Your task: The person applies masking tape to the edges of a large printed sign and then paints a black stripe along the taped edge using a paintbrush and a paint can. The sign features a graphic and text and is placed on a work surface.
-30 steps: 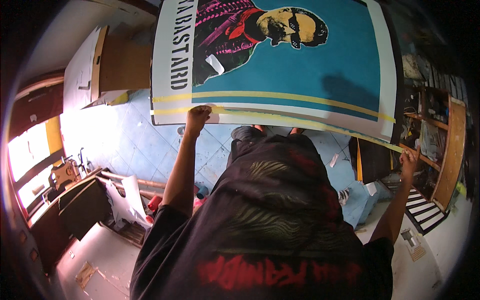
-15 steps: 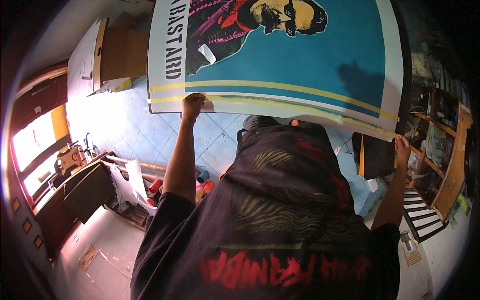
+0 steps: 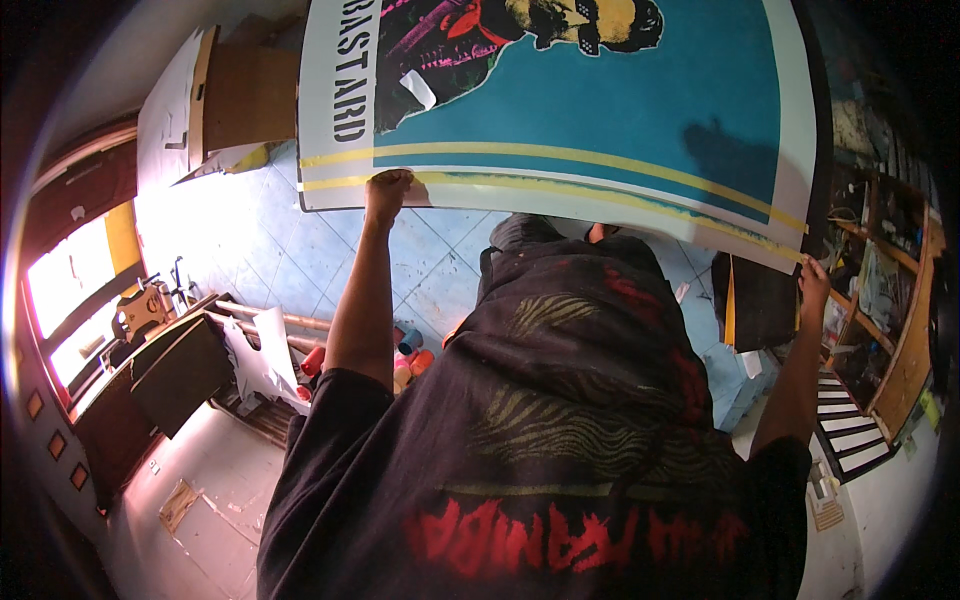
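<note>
A large poster [image 3: 600, 130] with a teal field, white borders and a printed figure lies flat in front of me, over a dark-edged board. Along its near side run two yellow strips; the nearer strip [image 3: 600, 194] is smeared with teal. My left hand [image 3: 388, 192] is closed at the near edge, left of the middle, fingers pinched on the border by the nearer strip. At the near right corner my right hand [image 3: 814, 282] pinches the poster's edge where that strip ends. Loose on the printed figure sits a small white scrap [image 3: 418, 90].
Blue tiles [image 3: 440, 245] cover the floor below. To the left stand a brown cabinet [image 3: 245, 100] and a dark panel [image 3: 182, 378] with torn white paper [image 3: 262, 350]. Red and orange containers [image 3: 408, 368] sit behind my left arm. On the right is a cluttered wooden shelf [image 3: 905, 330].
The poster and both hands sit slightly higher in the view, with the right side shifted a little to the right. Both hands keep their places on the near edge.
</note>
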Motion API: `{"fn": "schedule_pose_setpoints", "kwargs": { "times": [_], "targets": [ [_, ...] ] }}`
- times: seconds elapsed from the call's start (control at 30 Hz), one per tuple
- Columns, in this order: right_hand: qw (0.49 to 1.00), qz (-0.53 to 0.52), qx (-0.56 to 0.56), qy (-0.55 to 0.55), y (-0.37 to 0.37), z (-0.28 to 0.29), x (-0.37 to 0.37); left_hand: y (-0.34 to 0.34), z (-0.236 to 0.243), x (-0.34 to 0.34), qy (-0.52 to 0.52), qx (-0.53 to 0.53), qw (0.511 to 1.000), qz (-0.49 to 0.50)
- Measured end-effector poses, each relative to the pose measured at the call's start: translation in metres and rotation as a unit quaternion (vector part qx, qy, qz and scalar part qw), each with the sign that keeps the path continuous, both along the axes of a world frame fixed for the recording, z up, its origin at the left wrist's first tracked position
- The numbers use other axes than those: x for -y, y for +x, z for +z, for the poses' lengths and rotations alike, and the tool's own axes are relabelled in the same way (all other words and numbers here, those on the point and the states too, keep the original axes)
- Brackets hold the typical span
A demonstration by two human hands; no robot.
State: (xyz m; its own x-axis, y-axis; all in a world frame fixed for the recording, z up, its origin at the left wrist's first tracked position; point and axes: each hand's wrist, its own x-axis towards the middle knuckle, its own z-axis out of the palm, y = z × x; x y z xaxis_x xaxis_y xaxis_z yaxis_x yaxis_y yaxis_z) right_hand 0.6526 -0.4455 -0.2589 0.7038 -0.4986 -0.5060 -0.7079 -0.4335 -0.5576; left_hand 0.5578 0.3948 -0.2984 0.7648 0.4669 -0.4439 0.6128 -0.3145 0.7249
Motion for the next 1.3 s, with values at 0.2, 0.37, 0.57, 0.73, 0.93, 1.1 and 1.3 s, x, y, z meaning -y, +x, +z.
{"fn": "schedule_pose_setpoints", "kwargs": {
  "times": [0.2, 0.37, 0.57, 0.73, 0.93, 1.1, 1.3],
  "targets": [
    [0.999, 0.012, 0.006, -0.042, 0.004, -0.014, 0.005, 0.000, 0.003, 0.003, 0.005, 0.011, 1.000, -0.012],
    [0.999, 0.025, -0.007, -0.047, 0.008, -0.026, 0.010, 0.004, 0.006, 0.005, 0.020, 0.000, 1.000, -0.009],
    [0.999, -0.010, 0.006, -0.032, 0.006, -0.034, 0.018, 0.006, 0.013, 0.012, 0.017, -0.001, 1.000, -0.007],
    [0.999, 0.001, -0.004, -0.036, 0.005, -0.037, 0.021, 0.007, 0.007, 0.004, 0.029, -0.011, 0.999, -0.026],
    [0.997, 0.038, 0.039, 0.051, 0.005, -0.044, 0.030, -0.008, -0.044, -0.055, -0.015, -0.017, 0.997, -0.074],
    [0.994, 0.030, 0.063, -0.079, 0.003, -0.028, -0.004, 0.001, -0.023, -0.023, 0.055, -0.022, 0.996, -0.068],
    [0.992, 0.032, 0.092, -0.077, 0.002, -0.026, -0.008, 0.002, -0.021, -0.012, -0.008, -0.001, 1.000, -0.028]
  ]
}}
